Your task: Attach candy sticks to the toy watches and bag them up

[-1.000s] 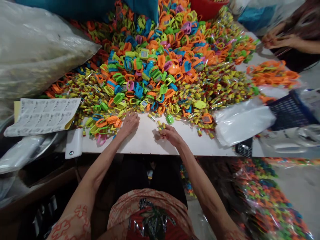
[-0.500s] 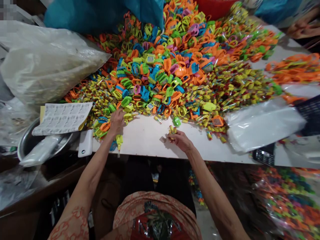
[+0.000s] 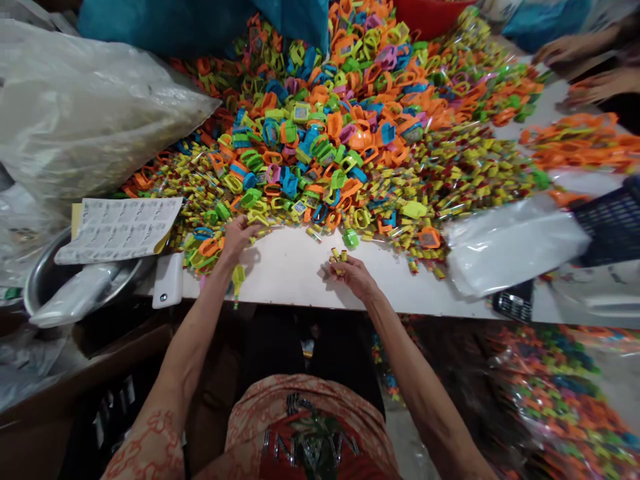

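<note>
My left hand (image 3: 239,235) is at the front edge of a big heap of toy watches (image 3: 320,147). Its fingers reach out beside a yellow toy watch (image 3: 258,218); whether they touch it is unclear. Closed fingers of my right hand (image 3: 356,275) hold several small yellow tubes (image 3: 339,255) with dark red ends, just above the white tabletop (image 3: 290,267). Past that hand lies a green toy watch (image 3: 351,238). Another yellow piece (image 3: 238,279) lies by my left forearm at the table edge.
Many small yellow tubes (image 3: 465,173) are heaped at right. A clear plastic bag (image 3: 515,243) partly covers a black keypad phone (image 3: 515,301). At left are a label sheet (image 3: 120,227), a metal bowl (image 3: 31,287) and a white device (image 3: 169,280). Another person's hands (image 3: 595,87) show far right.
My left hand has shifted slightly right, its fingers stretching out along the heap's edge. My right hand keeps the yellow tubes over nearly the same spot. The other person's hands have come further into view.
</note>
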A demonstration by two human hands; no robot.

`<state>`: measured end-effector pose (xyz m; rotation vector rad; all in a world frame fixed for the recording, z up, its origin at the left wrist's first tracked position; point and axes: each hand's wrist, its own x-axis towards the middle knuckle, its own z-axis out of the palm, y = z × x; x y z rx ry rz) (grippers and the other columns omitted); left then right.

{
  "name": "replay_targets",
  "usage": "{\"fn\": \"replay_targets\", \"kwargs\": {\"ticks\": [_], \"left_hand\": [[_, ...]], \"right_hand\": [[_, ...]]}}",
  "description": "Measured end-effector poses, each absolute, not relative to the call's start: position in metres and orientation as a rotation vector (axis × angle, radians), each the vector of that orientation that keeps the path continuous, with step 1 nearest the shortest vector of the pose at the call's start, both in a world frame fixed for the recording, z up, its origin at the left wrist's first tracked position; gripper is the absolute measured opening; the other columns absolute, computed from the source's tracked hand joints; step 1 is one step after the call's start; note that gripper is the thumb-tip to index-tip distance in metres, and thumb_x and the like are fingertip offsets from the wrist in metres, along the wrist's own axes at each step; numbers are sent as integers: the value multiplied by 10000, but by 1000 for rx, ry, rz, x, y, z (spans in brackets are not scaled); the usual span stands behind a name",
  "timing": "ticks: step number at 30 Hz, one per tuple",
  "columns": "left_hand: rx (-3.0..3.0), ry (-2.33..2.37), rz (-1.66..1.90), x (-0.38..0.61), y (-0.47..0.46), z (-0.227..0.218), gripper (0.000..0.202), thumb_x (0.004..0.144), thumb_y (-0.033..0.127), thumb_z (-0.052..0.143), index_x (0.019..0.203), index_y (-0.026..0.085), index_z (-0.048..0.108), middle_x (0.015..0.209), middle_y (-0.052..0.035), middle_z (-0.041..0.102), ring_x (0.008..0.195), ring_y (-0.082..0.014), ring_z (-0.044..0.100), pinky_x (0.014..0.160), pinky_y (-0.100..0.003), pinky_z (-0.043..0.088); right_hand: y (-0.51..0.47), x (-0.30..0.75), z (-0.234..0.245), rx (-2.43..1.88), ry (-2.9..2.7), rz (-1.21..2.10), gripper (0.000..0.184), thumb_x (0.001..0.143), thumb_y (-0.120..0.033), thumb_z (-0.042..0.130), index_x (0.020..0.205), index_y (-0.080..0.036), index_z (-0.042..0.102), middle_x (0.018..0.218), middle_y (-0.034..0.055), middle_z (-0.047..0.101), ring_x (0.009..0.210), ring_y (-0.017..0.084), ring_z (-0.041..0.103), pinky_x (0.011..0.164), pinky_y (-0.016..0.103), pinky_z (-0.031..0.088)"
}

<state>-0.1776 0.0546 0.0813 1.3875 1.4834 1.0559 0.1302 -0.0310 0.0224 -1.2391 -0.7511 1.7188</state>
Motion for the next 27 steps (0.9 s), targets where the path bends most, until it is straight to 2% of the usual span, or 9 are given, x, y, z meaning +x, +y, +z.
{"fn": "replay_targets", "kwargs": {"ticks": [4, 7, 10, 14, 18, 23, 27], "left_hand": [[867, 1170, 1025, -129, 5, 80, 406, 647, 465, 716, 901, 186, 566, 986, -66, 716, 803, -196, 708, 650, -311, 566], [904, 1210, 970, -100, -20, 74, 326, 633, 399, 697, 827, 195, 533, 778, -22, 685, 618, -149, 648, 527, -250, 484], [1054, 1243, 913, -86, -32, 68, 203, 646, 344, 605, 779, 204, 542, 563, 31, 575, 480, -121, 531, 451, -227, 360], [1113, 1275, 859, -82, -35, 62, 138, 617, 328, 566, 667, 200, 554, 474, 31, 513, 444, -108, 445, 456, -236, 335], [1079, 1238, 829, -80, -38, 58, 153, 599, 345, 583, 635, 199, 559, 483, 19, 526, 459, -114, 448, 473, -249, 350], [1010, 1259, 865, -78, -42, 57, 170, 586, 341, 548, 658, 194, 595, 522, 3, 550, 480, -126, 482, 479, -257, 349], [1068, 1241, 804, -75, -48, 59, 164, 573, 329, 535, 611, 190, 613, 463, 7, 494, 436, -113, 402, 459, -263, 301]], "right_hand": [[-34, 112, 36, -1237, -871, 1669, 404, 601, -493, 860, 668, -186, 607, 577, -23, 573, 477, 83, 442, 470, 249, 312], [-37, 100, 45, -1255, -962, 1594, 374, 633, -490, 824, 666, -184, 611, 568, -26, 562, 503, 89, 463, 496, 241, 337], [-41, 95, 53, -1316, -1063, 1558, 336, 645, -470, 792, 710, -186, 626, 579, -26, 576, 518, 100, 486, 491, 230, 345], [-49, 93, 55, -1291, -1263, 1682, 277, 654, -420, 737, 768, -188, 638, 580, -39, 578, 542, 118, 523, 506, 231, 377], [-54, 91, 48, -1285, -1339, 1735, 303, 595, -412, 774, 667, -183, 589, 576, -63, 533, 571, 91, 468, 535, 215, 343], [-53, 97, 45, -1296, -956, 1666, 386, 554, -457, 816, 719, -198, 582, 591, -67, 517, 534, 85, 431, 483, 219, 318], [-52, 100, 53, -1245, -783, 1581, 472, 552, -478, 874, 786, -212, 562, 591, -71, 523, 477, 82, 437, 423, 227, 302]]}}
